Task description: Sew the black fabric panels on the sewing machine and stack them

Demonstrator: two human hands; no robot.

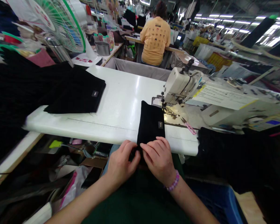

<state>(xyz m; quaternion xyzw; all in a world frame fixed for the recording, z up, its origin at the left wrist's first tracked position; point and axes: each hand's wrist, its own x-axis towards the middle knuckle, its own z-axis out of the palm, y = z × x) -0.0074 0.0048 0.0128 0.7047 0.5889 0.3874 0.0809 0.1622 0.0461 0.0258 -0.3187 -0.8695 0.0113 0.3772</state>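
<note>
A piece of black fabric [150, 121] with a small dark label [160, 125] lies over the front edge of the white sewing table [121, 102]. Its right side reaches the needle area of a sewing machine [175, 87]. My left hand [124, 157] pinches the near left corner of the fabric at the table's edge. Close beside it, my right hand [160, 158], with a beaded bracelet [174, 181] on the wrist, has its fingers closed on the same near edge. Both sets of fingertips partly hide the cloth between them.
Stacked black pieces [77, 90], the top one labelled, lie at the left. Pink-handled thread snips [189, 126] rest right of the needle. More black cloth [219, 155] hangs at the right. A green fan [60, 25] stands back left; a person in a yellow shirt [156, 40] sits ahead.
</note>
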